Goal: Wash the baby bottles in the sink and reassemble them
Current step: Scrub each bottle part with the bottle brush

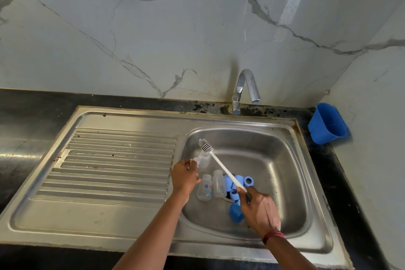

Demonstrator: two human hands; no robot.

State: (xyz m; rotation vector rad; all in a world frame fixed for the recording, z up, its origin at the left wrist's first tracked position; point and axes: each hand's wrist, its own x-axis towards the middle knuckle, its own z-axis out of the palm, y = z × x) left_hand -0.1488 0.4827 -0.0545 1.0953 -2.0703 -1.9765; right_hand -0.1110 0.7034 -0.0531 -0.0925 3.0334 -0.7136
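Sink [274, 144]: left hand [184, 174] grips clear bottle [203, 159]; right hand [259, 209] grips brush [221, 165]; two bottles [205, 187], blue caps [236, 215] in basin.

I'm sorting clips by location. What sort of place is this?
Most likely a home kitchen: a stainless steel sink with a ribbed drainboard, a chrome tap and a dark stone counter against a marble-look wall.

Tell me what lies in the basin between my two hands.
In the head view, two clear bottles lie between the left hand and right hand, with the brush handle slanting above them.
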